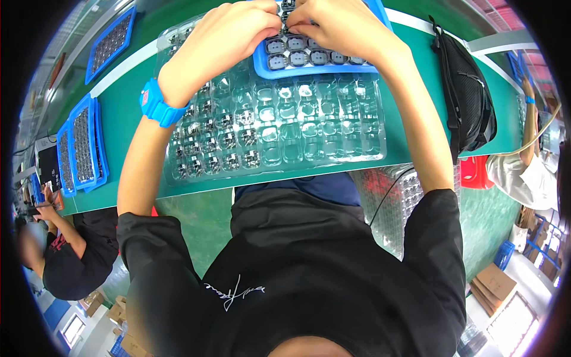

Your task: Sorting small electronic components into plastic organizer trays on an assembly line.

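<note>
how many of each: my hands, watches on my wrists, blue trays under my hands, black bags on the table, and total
Left hand, right hand: 2
Watch: 1
Blue tray: 1
Black bag: 1
Total: 5

The left hand (241, 33) and right hand (336, 30) are over a loaded tray (321, 72); nearer the person, a pocket tray (324, 128) lies on the tabletop (116, 122), parts (230, 140) in its left-hand pockets. Overlapping trays (87, 184) lie well left of the left hand, a backpack (470, 98) right of the right hand.
</note>
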Tool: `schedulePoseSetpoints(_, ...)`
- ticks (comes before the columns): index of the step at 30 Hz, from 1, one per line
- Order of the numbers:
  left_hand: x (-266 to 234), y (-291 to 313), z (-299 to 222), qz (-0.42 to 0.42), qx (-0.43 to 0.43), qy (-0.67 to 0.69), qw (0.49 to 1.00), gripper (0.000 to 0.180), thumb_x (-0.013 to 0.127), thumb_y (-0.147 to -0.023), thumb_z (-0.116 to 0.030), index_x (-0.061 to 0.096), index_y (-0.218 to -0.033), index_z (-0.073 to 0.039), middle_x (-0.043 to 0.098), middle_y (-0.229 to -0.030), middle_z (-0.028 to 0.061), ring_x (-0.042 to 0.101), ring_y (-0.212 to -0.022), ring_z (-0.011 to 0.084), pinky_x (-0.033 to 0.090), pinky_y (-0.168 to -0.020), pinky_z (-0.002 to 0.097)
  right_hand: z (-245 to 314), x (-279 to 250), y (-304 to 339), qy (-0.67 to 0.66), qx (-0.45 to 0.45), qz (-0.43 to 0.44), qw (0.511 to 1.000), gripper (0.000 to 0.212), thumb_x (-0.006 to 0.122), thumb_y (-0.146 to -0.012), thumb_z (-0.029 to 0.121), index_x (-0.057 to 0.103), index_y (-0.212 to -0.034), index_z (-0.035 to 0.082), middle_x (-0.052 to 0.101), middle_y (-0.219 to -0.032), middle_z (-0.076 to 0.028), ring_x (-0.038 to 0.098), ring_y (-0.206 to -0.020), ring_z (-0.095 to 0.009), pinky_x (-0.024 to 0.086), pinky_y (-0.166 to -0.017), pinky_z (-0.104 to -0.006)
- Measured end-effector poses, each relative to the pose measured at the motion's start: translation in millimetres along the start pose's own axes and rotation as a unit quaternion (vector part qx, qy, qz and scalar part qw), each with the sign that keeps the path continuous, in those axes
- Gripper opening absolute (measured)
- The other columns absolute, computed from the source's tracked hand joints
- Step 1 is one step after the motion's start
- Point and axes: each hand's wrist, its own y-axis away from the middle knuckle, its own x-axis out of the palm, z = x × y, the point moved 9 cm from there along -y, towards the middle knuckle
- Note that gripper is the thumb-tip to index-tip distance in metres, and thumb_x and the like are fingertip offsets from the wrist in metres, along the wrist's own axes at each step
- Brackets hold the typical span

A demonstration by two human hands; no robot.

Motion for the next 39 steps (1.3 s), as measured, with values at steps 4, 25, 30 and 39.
schedulePoseSetpoints(4,-8.7,7.8,-11.1,-0.021,0.022,-0.001,1.0,0.018,0.067,-0.092,-0.012,0.067,-0.102,0.003,0.066,-0.11,0.02,0.065,-0.101,0.0408,0.053,-0.086,0.0475,11.3,-2.0,5.3,0.009,-0.031,-0.044,0.999,0.014,0.069,-0.088,0.013,0.077,-0.088,0.001,0.072,-0.091,-0.019,0.069,-0.089,-0.04,0.054,-0.079,-0.0501)
schedulePoseSetpoints(25,-2.2,128.6,-22.2,0.019,-0.181,0.078,0.98,0.011,0.072,-0.09,-0.009,0.066,-0.093,-0.001,0.06,-0.093,0.0119,0.065,-0.082,0.0353,0.052,-0.069,0.0434,56.7,10.3,40.3,-0.155,-0.053,-0.062,0.985,0.011,0.075,-0.09,0.013,0.077,-0.094,0.004,0.067,-0.081,-0.01,0.066,-0.071,-0.027,0.051,-0.065,-0.0377)
schedulePoseSetpoints(30,-18.1,78.9,-17.8,-0.066,-0.134,0.131,0.98,0.012,0.072,-0.093,-0.013,0.069,-0.095,-0.002,0.062,-0.09,0.0088,0.064,-0.076,0.0269,0.051,-0.066,0.0372,3.2,-11.6,37.1,-0.099,-0.043,-0.081,0.991,0.012,0.076,-0.092,0.013,0.078,-0.099,0.003,0.063,-0.08,-0.007,0.061,-0.071,-0.02,0.047,-0.064,-0.0323)
schedulePoseSetpoints(39,12.7,35.4,16.4,-0.107,-0.079,0.128,0.983,0.014,0.069,-0.095,-0.013,0.069,-0.099,0.001,0.063,-0.093,0.0132,0.064,-0.085,0.0316,0.051,-0.075,0.0403,-0.3,2.7,25.5,-0.039,-0.028,-0.059,0.997,0.014,0.077,-0.089,0.018,0.079,-0.094,0.005,0.066,-0.08,-0.01,0.066,-0.073,-0.028,0.05,-0.067,-0.0391)
